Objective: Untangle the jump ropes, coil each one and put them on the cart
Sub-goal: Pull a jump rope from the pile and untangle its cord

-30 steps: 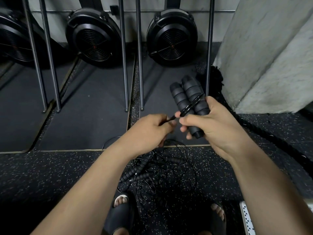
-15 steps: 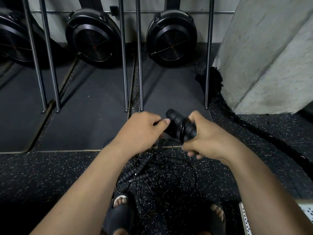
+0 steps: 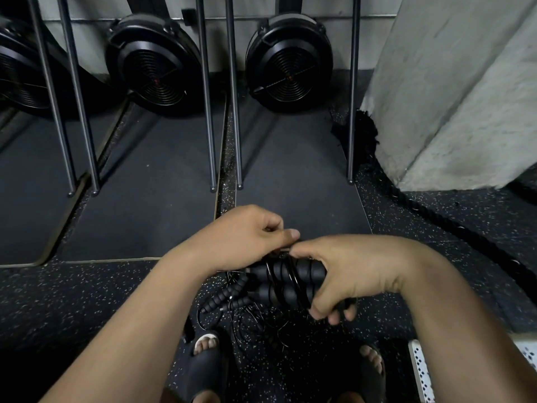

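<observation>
My right hand (image 3: 348, 274) grips two black ribbed foam jump-rope handles (image 3: 284, 282) lying side by side, with thin black cord wound around them. My left hand (image 3: 247, 237) pinches that cord just above the handles, thumb and fingers closed on it. Below my hands a tangle of other jump ropes (image 3: 250, 315) lies on the speckled floor, with more ribbed handles (image 3: 223, 298) sticking out to the left. A white perforated corner of the cart (image 3: 418, 370) shows at the bottom right.
My feet in dark slides (image 3: 203, 362) stand either side of the tangle. Vertical metal bars (image 3: 207, 112) and black fan machines (image 3: 287, 65) stand ahead. A concrete pillar (image 3: 465, 91) rises at right, and a thick black battle rope (image 3: 436, 219) runs along the floor.
Both hands dropped lower toward the floor. The handles turned from upright to lying sideways in my right hand, and more cord is wrapped around them.
</observation>
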Available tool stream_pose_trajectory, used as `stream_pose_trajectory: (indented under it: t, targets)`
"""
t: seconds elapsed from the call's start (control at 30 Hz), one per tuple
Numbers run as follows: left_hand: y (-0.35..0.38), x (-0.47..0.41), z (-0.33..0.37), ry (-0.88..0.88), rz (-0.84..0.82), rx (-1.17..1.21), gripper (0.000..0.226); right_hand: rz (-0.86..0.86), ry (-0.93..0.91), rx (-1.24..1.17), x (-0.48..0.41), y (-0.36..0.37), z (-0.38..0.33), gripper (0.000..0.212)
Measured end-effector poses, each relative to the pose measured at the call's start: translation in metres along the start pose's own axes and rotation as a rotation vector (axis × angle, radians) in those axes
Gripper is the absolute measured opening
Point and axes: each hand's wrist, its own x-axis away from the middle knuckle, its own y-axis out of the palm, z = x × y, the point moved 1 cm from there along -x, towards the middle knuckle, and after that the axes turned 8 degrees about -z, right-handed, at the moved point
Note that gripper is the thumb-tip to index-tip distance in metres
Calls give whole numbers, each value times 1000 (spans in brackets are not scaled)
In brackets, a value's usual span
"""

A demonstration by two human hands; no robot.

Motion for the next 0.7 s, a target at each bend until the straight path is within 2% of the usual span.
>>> stream_pose_trajectory:
  t: [0.07,0.27,0.37,0.43,0.5,0.53,0.63,0.7]
  targets:
    - [0,0,0,13,-5,-8,53,-13,-27,-13,1,1,-2,49]
    - [-6,5,3,73,-58,279,49,-122,-191,-64,13,-2,-9,49]
    - [-16,4,11,123,-69,444,46,-171,-353,-194,19,-3,-12,58]
    - [-19,-2,0,105,-38,660,43,-157,-498,-272,23,-8,-11,62]
    - [-15,-4,-8,33,-21,840,43,-94,-647,-345,25,-13,-10,61]
    - [-11,-7,-12,27,33,844,46,-48,-712,-401,25,-15,-10,60]
    - [-3,-2,2,72,85,729,54,149,-849,-590,24,-20,-12,50]
    - [-1,-2,16,74,41,693,59,315,-855,-692,21,-24,-12,49]
